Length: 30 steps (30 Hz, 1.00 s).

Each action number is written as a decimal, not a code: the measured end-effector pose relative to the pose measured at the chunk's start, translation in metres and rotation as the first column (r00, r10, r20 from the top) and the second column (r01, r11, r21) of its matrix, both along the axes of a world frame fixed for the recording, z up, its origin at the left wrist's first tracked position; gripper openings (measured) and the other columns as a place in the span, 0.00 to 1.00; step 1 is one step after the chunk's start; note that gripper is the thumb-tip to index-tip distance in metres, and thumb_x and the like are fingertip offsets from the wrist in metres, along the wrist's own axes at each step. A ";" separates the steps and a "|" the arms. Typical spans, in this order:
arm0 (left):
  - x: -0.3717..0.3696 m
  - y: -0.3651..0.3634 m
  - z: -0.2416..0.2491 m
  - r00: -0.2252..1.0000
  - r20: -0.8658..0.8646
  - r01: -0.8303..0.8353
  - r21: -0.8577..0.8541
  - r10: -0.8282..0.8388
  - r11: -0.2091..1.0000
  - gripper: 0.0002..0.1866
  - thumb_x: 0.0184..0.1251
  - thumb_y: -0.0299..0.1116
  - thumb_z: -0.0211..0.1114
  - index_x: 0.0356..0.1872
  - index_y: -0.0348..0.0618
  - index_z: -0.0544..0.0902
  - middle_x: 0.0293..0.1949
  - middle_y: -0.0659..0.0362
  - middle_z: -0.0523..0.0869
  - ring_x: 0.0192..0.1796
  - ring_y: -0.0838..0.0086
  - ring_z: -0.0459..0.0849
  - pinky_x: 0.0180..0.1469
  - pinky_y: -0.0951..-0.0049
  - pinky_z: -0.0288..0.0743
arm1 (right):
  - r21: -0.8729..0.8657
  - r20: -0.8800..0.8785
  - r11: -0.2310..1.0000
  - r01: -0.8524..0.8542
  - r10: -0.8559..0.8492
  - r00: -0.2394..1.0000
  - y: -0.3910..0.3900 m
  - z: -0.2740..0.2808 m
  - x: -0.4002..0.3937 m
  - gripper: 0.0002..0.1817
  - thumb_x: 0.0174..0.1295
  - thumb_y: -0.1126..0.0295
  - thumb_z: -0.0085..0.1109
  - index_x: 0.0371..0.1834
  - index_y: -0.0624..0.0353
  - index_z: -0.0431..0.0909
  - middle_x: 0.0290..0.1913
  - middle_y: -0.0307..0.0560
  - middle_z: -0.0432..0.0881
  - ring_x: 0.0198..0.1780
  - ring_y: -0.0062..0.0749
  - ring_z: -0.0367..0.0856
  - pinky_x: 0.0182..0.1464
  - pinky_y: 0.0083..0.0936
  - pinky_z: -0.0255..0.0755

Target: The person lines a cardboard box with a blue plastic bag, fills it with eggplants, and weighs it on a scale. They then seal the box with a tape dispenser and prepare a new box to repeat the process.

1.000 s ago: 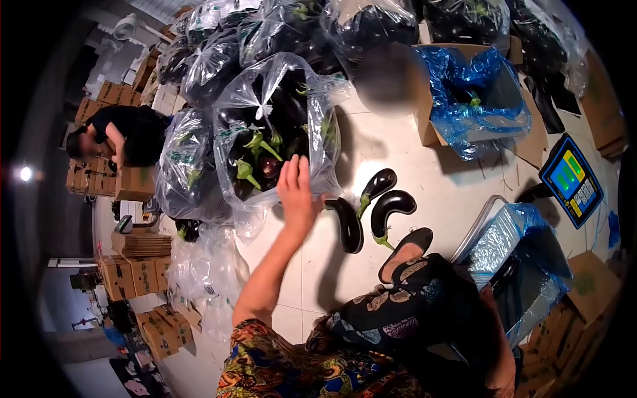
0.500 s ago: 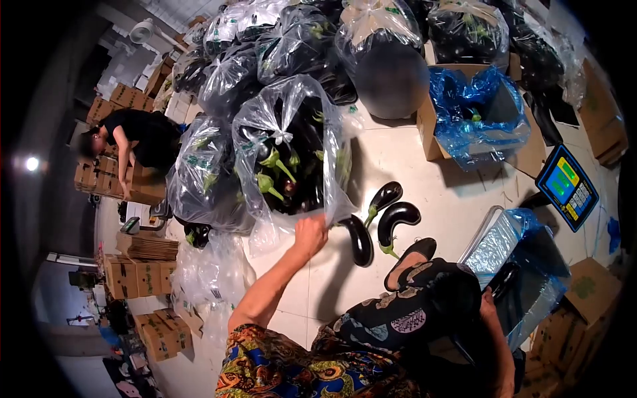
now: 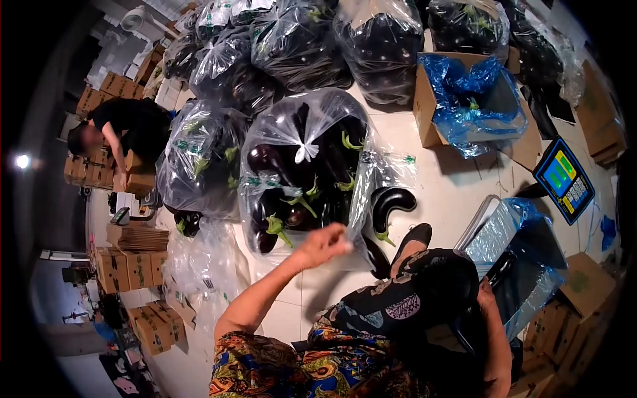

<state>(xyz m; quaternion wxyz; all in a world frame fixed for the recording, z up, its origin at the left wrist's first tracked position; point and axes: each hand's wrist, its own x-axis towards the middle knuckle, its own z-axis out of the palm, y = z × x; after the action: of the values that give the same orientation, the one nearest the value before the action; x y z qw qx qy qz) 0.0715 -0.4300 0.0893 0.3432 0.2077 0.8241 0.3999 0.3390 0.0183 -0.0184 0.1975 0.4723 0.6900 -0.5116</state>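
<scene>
My left hand (image 3: 324,247) is closed in a pinch at the near rim of a clear plastic bag (image 3: 302,251). Glossy dark eggplants (image 3: 332,166) with green stems fill that bag, and a knot of white plastic shows inside it. On the floor just right of the bag lies a curved eggplant (image 3: 393,204); a second loose eggplant (image 3: 377,257) is partly covered by the film. My right hand (image 3: 488,295) is low beside a box lined with blue plastic (image 3: 537,255), where a dark eggplant (image 3: 502,269) lies. Its fingers are mostly hidden.
More bagged eggplants (image 3: 298,50) are piled at the back and left. A cardboard box with blue lining (image 3: 428,99) stands behind, right of centre. A scale display (image 3: 564,180) rises at right. Another person (image 3: 126,132) bends over cartons at left.
The bag's opening has spread and shifted right, covering part of the loose eggplants. My left hand has moved slightly right and down with the rim. My right hand stays by the box.
</scene>
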 end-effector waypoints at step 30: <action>-0.093 0.089 0.074 0.584 0.749 -0.807 0.578 0.314 0.121 0.25 0.62 0.50 0.64 0.52 0.42 0.78 0.47 0.56 0.84 0.46 0.63 0.83 0.43 0.62 0.81 | 0.219 0.119 0.930 -0.295 0.274 0.954 0.015 -0.026 0.012 0.27 0.44 0.66 0.67 0.46 0.70 0.69 0.34 0.59 0.84 0.37 0.49 0.85 0.39 0.35 0.79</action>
<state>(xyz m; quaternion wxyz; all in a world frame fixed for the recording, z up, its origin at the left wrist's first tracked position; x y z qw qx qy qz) -0.0215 -0.3412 0.1631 0.1666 -0.0857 0.3758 0.9076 0.3509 0.0337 -0.0448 0.2422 0.4089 0.7974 -0.3719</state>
